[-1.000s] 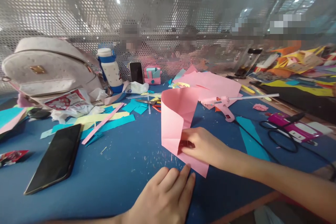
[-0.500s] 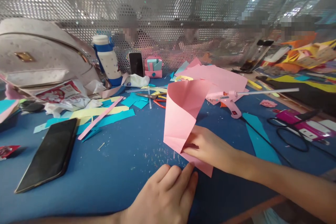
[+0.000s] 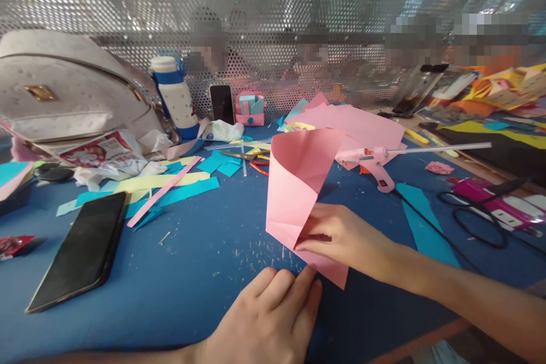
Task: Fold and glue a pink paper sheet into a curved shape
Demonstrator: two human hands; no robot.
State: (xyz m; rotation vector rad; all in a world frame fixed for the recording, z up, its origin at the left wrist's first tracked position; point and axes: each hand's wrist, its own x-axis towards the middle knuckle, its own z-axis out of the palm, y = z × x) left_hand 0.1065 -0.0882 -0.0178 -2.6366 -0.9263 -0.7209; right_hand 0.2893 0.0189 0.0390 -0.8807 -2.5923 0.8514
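A sheet of pink paper (image 3: 290, 193) stands curled over on itself above the blue table, its lower corner flat on the surface. My right hand (image 3: 341, 239) reaches in from the right, thumb and fingers closed on the fold near the bottom; some fingertips are hidden behind the paper. Close below, my left hand (image 3: 268, 313) rests with curled fingers, index fingertip and thumb at the sheet's near edge. Behind the curl lies a pink glue gun (image 3: 377, 165) with a clear stick in its back.
At the left lie a black phone (image 3: 81, 250) and paper strips (image 3: 170, 182). Scissors (image 3: 258, 165) sit behind the curled sheet. A backpack (image 3: 63, 85) and a bottle (image 3: 174, 96) stand further back. On the right, a cable runs near a magenta power strip (image 3: 490, 199).
My right hand has shifted very slightly on the fold, its thumb lying straighter along the paper. The curled sheet and my left hand look almost unchanged.
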